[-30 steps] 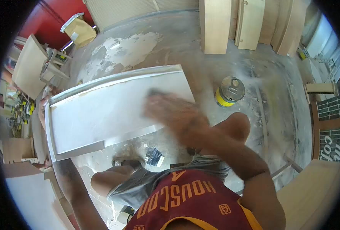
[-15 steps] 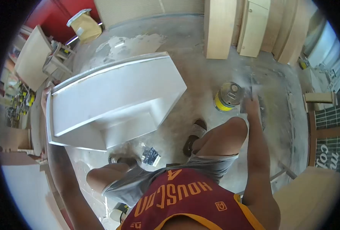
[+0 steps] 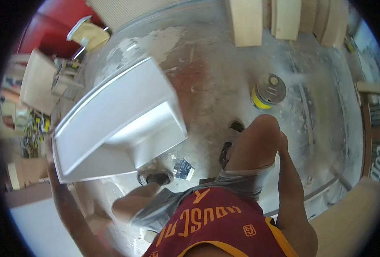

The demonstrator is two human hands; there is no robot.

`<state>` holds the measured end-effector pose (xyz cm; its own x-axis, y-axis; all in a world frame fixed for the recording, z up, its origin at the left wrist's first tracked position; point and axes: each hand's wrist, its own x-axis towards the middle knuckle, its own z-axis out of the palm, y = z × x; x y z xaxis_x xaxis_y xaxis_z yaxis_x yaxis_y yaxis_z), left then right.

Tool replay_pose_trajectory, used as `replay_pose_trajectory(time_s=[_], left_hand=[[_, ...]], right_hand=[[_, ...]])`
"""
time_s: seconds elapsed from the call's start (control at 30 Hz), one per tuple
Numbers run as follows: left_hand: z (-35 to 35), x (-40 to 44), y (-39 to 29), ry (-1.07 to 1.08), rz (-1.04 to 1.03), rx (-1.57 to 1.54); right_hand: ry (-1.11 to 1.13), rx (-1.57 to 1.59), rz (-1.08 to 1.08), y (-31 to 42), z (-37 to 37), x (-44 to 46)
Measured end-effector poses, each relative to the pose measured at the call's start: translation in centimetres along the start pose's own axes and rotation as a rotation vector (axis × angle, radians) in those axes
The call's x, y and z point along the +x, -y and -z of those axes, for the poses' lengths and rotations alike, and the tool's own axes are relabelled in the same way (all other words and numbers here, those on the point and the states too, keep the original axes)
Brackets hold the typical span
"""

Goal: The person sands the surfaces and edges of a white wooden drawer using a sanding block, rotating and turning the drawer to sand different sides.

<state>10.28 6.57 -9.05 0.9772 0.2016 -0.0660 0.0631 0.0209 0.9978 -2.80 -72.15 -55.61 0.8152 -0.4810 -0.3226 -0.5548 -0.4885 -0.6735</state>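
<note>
A white, open-fronted box (image 3: 108, 115) hangs tilted on the left, its hollow side toward my body. My left hand (image 3: 51, 143) grips its left edge; the fingers are blurred and partly hidden by the panel. My right hand (image 3: 282, 140) is low beside my bent right knee, mostly hidden behind it, so its fingers and anything in them do not show. Beyond that knee stands a round metal can (image 3: 270, 91) with a yellow band. A dark, paint-marked scrap (image 3: 183, 169) lies on the floor between my feet.
Wooden panels (image 3: 246, 23) stand at the top right. A paper bag (image 3: 89, 35) and a small stool (image 3: 68, 79) are at the upper left. Pale boards (image 3: 353, 218) reach in at the lower right. Whitish residue (image 3: 155, 45) marks the floor (image 3: 224, 64).
My right hand has left the white panel, swung out right past the can, then drawn back beside the knee. The box has turned and tilted, showing its hollow side, with my left hand still on it.
</note>
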Motion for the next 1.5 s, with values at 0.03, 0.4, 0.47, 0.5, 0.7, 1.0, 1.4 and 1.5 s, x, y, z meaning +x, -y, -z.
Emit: replay_pose_trajectory(time_s=[0.03, 0.4, 0.47, 0.5, 0.7, 1.0, 1.4, 1.5], left_hand=[[0.4, 0.1, -0.1, -0.01, 0.017, 0.02], [1.4, -0.1, -2.5, -0.143, 0.16, 0.181], [1.2, -0.1, -2.8, -0.16, 0.181, 0.203], [1.0, 0.1, -2.9, -0.168, 0.19, 0.215], [0.0, 0.5, -3.0, -0.192, 0.215, 0.253], [-1.0, 0.8, -3.5, -0.198, 0.205, 0.285], [-0.7, 1.6, -3.0, -0.2, 0.204, 0.28], [-0.4, 1.6, -2.9, -0.19, 0.192, 0.269]], right_hand=[[-0.002, 0.014, -0.035, -0.5, -0.4, -0.9], [0.103, 0.0, -0.175, -10.3, -6.6, -2.7], [0.107, -0.105, -0.071, -11.2, -7.1, -2.2], [0.105, -0.131, -0.018, -11.6, -7.6, -1.8], [0.115, 0.037, -0.228, -8.3, -8.6, -1.0], [0.18, 0.052, -0.307, -8.1, -8.0, -1.8], [0.023, -0.135, -0.194, -12.4, -8.2, -2.2], [-0.257, 0.115, -0.144, -9.2, -5.9, 2.0]])
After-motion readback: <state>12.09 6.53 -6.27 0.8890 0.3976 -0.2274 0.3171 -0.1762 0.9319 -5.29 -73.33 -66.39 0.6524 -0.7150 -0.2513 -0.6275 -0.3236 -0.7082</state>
